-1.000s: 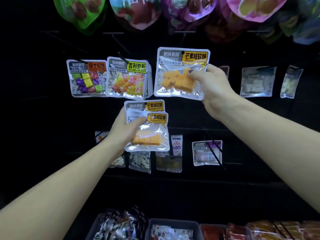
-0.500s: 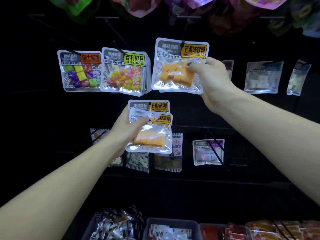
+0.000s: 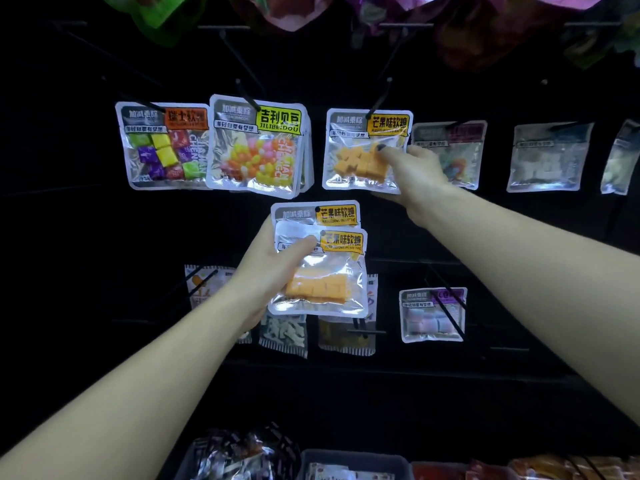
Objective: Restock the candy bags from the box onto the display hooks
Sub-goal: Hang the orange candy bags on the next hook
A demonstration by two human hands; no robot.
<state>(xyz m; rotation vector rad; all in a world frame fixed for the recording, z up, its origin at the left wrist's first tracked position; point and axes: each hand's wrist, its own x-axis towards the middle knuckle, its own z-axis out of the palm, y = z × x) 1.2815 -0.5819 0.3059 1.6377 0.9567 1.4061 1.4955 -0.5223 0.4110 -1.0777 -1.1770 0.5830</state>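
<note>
Left hand [image 3: 273,271]: closed on a stack of at least two mango candy bags [image 3: 320,271], thumb laid across the front, below the hooks.
Handling: bags judged light, soft and slippery; best pinched at the flat sealed edge.
Hung bag [image 3: 367,150]: held upright on its hook [image 3: 379,98], label uppermost, long axis roughly vertical.
Right hand [image 3: 415,174]: pinched on that bag's lower right corner.

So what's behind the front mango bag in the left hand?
A second mango bag, only its top label strip showing above the front mango bag in the left hand. Any further bags are covered.
</note>
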